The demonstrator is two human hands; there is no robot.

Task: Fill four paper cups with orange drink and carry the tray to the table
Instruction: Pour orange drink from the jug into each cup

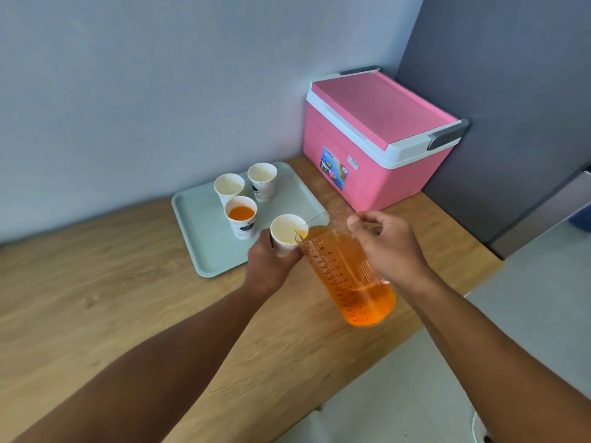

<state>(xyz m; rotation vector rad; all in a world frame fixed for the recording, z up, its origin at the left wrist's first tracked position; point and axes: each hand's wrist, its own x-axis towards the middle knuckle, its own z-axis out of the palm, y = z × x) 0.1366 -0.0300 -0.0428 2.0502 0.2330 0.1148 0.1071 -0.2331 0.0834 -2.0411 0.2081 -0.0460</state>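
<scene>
The left hand [270,266] has its fingers wrapped around a paper cup [287,233] held at the near edge of the pale green tray [198,225], while the right hand [388,247] closes on the handle of a clear jug [348,273], tilting orange drink [364,302] into that cup, beside one filled cup [241,217] and two empty cups [229,187].

Pink cooler [377,139], lid shut, on wooden counter [96,298].
</scene>
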